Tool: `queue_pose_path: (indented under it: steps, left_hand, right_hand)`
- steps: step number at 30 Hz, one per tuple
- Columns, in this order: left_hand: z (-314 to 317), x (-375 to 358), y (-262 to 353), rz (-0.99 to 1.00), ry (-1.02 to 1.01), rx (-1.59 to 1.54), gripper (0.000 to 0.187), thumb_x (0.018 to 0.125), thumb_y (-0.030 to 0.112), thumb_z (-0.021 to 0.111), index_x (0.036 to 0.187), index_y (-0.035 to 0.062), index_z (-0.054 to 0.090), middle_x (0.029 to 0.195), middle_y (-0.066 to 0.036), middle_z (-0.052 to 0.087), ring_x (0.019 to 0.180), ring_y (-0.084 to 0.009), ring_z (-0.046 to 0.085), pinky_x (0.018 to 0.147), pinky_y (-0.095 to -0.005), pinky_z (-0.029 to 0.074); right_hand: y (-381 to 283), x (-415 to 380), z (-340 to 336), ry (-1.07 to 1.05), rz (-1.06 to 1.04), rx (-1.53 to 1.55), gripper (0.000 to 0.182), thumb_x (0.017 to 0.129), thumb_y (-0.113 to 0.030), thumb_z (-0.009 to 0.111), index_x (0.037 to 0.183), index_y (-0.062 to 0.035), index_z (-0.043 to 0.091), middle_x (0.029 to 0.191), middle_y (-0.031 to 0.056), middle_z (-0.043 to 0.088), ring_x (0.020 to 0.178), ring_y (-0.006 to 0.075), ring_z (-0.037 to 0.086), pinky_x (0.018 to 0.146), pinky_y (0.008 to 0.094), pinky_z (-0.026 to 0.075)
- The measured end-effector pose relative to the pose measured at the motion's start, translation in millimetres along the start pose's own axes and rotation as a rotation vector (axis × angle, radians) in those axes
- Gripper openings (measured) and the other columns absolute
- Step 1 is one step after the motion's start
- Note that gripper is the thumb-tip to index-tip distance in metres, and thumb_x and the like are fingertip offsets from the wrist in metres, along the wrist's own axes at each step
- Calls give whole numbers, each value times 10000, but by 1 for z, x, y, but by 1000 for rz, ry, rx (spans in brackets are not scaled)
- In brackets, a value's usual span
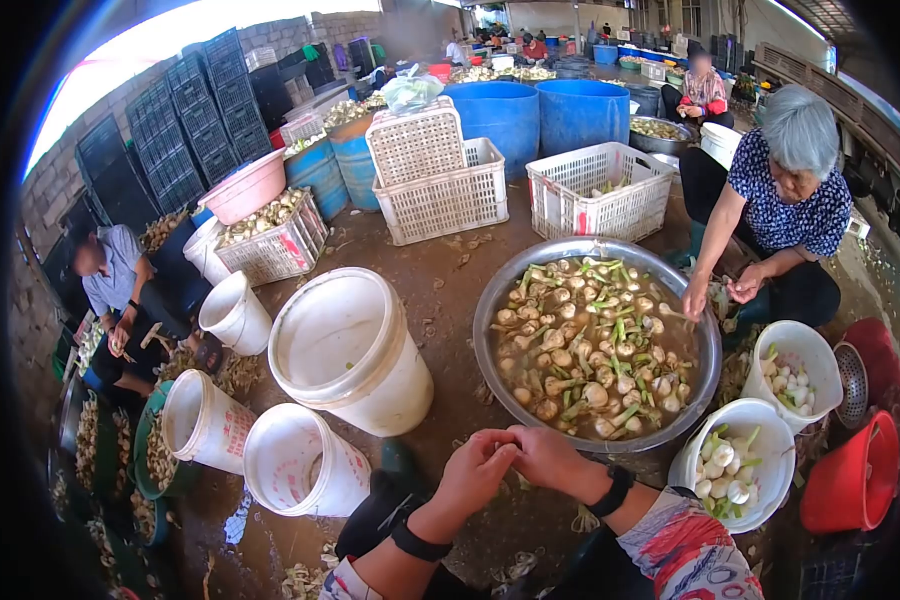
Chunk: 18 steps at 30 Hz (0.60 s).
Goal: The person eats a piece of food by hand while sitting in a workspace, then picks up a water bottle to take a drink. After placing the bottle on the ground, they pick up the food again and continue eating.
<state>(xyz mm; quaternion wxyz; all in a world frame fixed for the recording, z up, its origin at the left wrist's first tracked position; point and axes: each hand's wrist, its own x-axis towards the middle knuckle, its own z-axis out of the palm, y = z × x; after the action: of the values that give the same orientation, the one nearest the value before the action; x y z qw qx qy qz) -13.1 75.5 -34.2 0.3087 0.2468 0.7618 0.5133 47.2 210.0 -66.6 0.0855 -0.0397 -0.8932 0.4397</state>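
My left hand [473,476] and my right hand [550,466] meet in front of me, fingers curled and touching at the tips. Whatever they pinch, if anything, is hidden behind the fingers. Just beyond them stands a wide metal basin [483,358] of murky water, full of garlic bulbs [597,393] with green stems, many still in brownish skins. Right of my hands, a white bucket [782,468] holds cleaned white garlic bulbs [727,470]. Another white bucket [823,352] behind it also contains white bulbs.
A co-worker [785,200] reaches into the basin from the right. Several white buckets [355,340] stand at left, near another seated person [120,275]. A red bucket [838,485] is at right. Plastic crates [600,200] and blue barrels [495,120] line the back. Peelings litter the wet floor.
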Motion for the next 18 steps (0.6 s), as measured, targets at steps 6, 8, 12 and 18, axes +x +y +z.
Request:
queue_pose_path:
  steps: [6,8,12,18]
  left_hand:
    - [0,3,-6,-4,-13,-14,235,839,135,521,1016,-19,531,881,-51,585,808,-83,540,722,-215,435]
    - [0,3,-6,-2,-12,-9,235,839,135,521,1016,-19,531,882,-51,585,810,-83,540,724,-215,435]
    - [1,1,-3,11,-2,1,235,834,139,526,1009,-17,538,875,-54,588,807,-85,543,721,-217,436]
    - [0,-2,3,-2,21,33,238,821,152,539,992,-12,554,864,-60,593,796,-90,547,712,-223,439]
  right_hand:
    - [0,0,0,-39,65,-40,263,789,-256,523,962,-66,580,846,177,600,831,342,565,678,383,451]
    - [0,0,1,-20,35,-24,237,790,-249,517,921,-57,564,823,180,596,808,352,563,666,408,447]
    - [-2,-2,1,4,10,-4,232,799,-264,503,874,-49,548,799,184,592,783,362,561,650,431,443]
    - [-2,0,0,-57,91,15,280,790,-269,516,963,-58,576,850,178,600,834,344,565,678,385,450]
